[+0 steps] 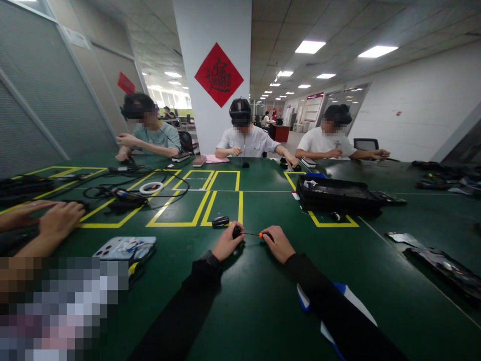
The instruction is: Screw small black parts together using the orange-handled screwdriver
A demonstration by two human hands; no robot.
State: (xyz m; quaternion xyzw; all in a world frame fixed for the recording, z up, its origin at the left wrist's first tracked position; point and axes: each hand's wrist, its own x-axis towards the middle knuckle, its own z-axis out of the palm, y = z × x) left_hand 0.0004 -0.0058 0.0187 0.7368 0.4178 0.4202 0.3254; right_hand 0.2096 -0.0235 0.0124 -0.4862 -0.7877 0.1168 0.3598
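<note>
From my head view, both my forearms reach forward over the green table point(263, 311) in black sleeves, slanting inward so that my hands nearly meet at the middle, just above the tabletop. My left hand point(228, 242), a dark wristband point(211, 259) at its wrist, is curled with thumb and fingers pinched around a small black piece point(236, 231); its exact shape is hidden by my grip. My right hand point(278, 244) is bent in from the other side, fingers folded around the handle of a screwdriver point(260, 235) with an orange collar. The screwdriver lies roughly level between my hands, its thin shaft pointing left to the small black piece; whether the tip sits inside it I cannot tell. A black cylinder point(220, 221) lies just beyond my left hand, near the yellow tape point(241, 208). A blue-and-white item point(356, 303) lies partly under my right forearm.
</note>
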